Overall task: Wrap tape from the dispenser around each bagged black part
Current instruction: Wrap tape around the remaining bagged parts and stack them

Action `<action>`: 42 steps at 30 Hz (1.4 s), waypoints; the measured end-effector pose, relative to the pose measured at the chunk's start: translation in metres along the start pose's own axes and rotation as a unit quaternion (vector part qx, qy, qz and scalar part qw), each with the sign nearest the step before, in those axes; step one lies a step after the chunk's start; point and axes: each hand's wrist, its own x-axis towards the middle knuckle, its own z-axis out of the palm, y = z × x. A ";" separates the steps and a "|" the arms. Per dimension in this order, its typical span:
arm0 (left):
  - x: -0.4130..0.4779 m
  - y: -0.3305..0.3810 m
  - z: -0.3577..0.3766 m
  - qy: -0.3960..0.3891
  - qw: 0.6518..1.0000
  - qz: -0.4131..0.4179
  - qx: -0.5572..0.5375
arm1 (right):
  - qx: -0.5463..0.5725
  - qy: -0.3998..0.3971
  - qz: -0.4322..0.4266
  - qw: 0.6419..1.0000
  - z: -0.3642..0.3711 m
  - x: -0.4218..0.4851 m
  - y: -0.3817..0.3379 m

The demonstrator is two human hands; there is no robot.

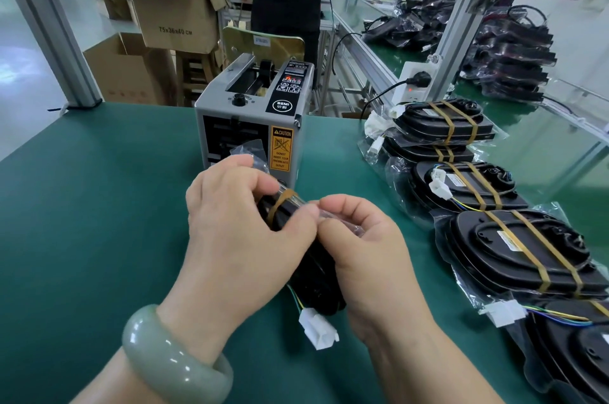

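Pale green bangle (174, 354) rings the left wrist, closest to the lens. Above it the left hand (237, 222) curls its fingers round the upper end of a bagged black part (313, 275), which is held on edge between both hands just above the green worktop (99, 206). The right hand (365, 252) has its fingers curled too, pinching the clear plastic of the bag just beside a brown tape band (283, 199) that circles the part's top. Thin wires run from the part's lower end to a white connector (318, 329) by the wrists. Just behind the hands stands the grey tape dispenser (253, 120), its yellow caution label facing the camera. To the right, a row of taped parts (514, 248) in bags lies on the worktop, each crossed by two brown bands. Farther back on the right is a heap of dark bagged parts (510, 51), and cardboard boxes (171, 5) stand at the rear left.
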 end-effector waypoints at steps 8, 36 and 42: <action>0.009 -0.004 0.007 -0.030 0.999 0.008 -0.007 | -0.006 -0.011 0.009 1.000 -0.004 -0.001 -0.002; 0.080 0.013 -0.032 -0.401 0.850 0.298 0.167 | -0.222 -0.279 -0.018 0.934 -0.060 0.004 0.030; 0.070 0.000 -0.046 -0.329 0.915 0.229 0.048 | -0.190 -0.230 -0.097 0.950 -0.041 0.001 0.010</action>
